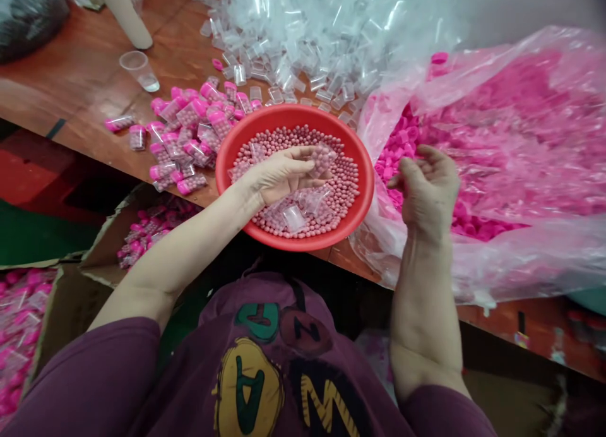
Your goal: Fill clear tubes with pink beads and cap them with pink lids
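My left hand (279, 175) is over a red plastic bowl (293, 124) and grips a clear plastic vial (322, 161) holding pink beads. The bowl is full of small pink beads (336, 184), with several clear vials (294, 218) lying among them. My right hand (428, 191) hangs curled above a clear plastic bag (521, 260) of loose pink caps (492, 140), close to the bowl's right rim. Its fingers hide whatever may lie between them.
Capped vials with pink beads (189, 131) lie on the wooden table (71, 83) left of the bowl, and a heap of empty clear vials (303, 39) lies behind it. A cardboard box (95, 260) of filled vials sits below the table's edge.
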Action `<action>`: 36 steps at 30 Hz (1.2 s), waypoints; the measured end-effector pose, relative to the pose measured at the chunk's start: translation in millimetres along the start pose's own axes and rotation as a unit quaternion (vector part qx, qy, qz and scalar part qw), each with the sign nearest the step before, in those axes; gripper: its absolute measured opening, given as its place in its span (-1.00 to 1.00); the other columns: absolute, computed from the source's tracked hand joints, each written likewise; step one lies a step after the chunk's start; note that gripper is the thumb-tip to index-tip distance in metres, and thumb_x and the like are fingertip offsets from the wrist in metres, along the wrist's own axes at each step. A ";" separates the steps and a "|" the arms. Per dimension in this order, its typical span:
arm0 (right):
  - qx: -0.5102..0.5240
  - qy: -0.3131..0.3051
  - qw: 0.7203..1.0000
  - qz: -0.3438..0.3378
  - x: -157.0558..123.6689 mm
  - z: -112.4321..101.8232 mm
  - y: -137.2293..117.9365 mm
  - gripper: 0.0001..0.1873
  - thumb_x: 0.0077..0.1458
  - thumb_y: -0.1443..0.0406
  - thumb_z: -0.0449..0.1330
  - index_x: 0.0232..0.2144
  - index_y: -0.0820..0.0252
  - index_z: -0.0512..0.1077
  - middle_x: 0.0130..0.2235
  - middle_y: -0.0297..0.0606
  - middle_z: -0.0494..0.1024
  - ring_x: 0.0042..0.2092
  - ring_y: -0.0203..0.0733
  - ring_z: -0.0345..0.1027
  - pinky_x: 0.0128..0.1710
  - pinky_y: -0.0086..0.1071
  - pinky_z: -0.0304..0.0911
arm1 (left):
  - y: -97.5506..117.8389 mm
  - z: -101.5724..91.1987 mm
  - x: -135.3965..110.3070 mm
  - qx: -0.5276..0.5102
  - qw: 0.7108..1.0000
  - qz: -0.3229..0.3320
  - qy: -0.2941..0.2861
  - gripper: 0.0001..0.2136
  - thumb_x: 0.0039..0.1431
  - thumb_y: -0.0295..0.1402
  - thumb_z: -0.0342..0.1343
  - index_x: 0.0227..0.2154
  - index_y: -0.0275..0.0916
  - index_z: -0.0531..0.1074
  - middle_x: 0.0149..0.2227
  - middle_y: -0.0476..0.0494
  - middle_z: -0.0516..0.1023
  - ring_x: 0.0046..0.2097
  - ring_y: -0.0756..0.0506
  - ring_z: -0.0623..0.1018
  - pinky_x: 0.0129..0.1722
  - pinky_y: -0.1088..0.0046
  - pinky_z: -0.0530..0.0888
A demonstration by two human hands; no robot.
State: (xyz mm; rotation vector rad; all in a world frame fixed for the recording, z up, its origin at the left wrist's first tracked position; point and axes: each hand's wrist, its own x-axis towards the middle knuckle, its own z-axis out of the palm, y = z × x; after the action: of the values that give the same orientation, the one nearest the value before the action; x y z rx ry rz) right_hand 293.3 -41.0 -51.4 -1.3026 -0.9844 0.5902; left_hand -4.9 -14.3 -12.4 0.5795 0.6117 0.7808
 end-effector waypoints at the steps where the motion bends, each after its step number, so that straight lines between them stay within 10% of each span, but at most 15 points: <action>1: -0.004 -0.040 0.999 0.001 -6.6 13.1 -9.5 -0.48 0.03 -0.03 0.59 -0.07 -0.04 0.52 -0.24 -0.44 0.55 -0.49 -0.32 0.34 -0.47 -0.29 0.41 | -2.1 0.0 -0.9 -0.005 1.000 0.001 0.004 -0.75 0.36 -0.72 0.25 -0.04 -0.30 0.62 -0.17 -0.07 0.79 -0.18 -0.08 0.81 0.09 0.30 0.70; 8: -0.178 -0.174 0.954 -0.164 -38.0 73.8 -49.6 -0.70 0.49 0.00 0.34 0.11 -0.07 0.68 -0.06 -0.22 0.73 -0.04 0.01 0.67 0.07 0.00 0.67 | -6.8 -1.3 -2.1 -0.027 0.999 0.016 0.022 -0.88 0.50 -0.62 0.25 -0.07 -0.30 0.60 -0.18 -0.06 0.78 -0.17 -0.05 0.80 0.09 0.32 0.70; 15: -0.294 -0.278 0.885 -0.232 -39.4 68.3 -67.4 -0.57 0.51 0.17 0.24 0.31 -0.06 0.67 0.15 -0.08 0.75 0.13 0.10 0.68 0.27 0.10 0.62 | 1.7 -2.6 -1.5 0.015 0.999 0.019 0.048 -0.86 0.49 -0.62 0.23 -0.15 -0.28 0.62 -0.25 -0.05 0.72 -0.27 0.01 0.68 -0.11 0.43 0.60; 26: -0.313 -0.419 0.827 -0.206 -24.0 50.3 -72.0 -0.74 0.47 0.21 0.30 -0.06 -0.09 0.83 -0.07 -0.17 0.82 -0.03 0.07 0.71 0.16 0.04 0.63 | 0.4 1.6 -7.1 0.074 0.991 0.014 0.114 -0.81 0.47 -0.68 0.18 -0.23 -0.31 0.58 -0.40 0.04 0.60 -0.41 0.07 0.53 -0.28 0.50 0.41; 32: -0.213 -0.215 0.939 -0.165 -31.2 67.0 -54.4 -0.68 0.52 -0.01 0.33 0.08 -0.05 0.77 0.01 -0.18 0.84 0.03 0.08 0.75 0.16 0.07 0.67 | 6.7 1.1 -6.6 -0.031 0.997 -0.014 0.075 -0.75 0.30 -0.73 0.12 -0.13 -0.30 0.57 -0.30 -0.01 0.69 -0.29 -0.02 0.69 -0.04 0.37 0.61; 36: -0.156 -0.164 0.960 -0.163 -38.8 95.5 -45.3 -0.58 0.53 -0.13 0.30 0.07 -0.02 0.74 0.00 -0.18 0.83 0.01 0.05 0.76 0.11 0.05 0.70 | 7.0 0.3 -7.1 -0.076 0.996 0.005 0.040 -0.76 0.35 -0.73 0.16 -0.12 -0.30 0.61 -0.22 -0.06 0.74 -0.20 -0.01 0.74 0.15 0.34 0.64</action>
State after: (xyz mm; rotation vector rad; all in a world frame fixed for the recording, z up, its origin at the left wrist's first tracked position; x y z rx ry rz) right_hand 185.2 -33.5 -20.7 -1.2999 -1.5822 0.4109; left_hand -11.8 -15.8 -5.4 0.4150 0.6169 0.8551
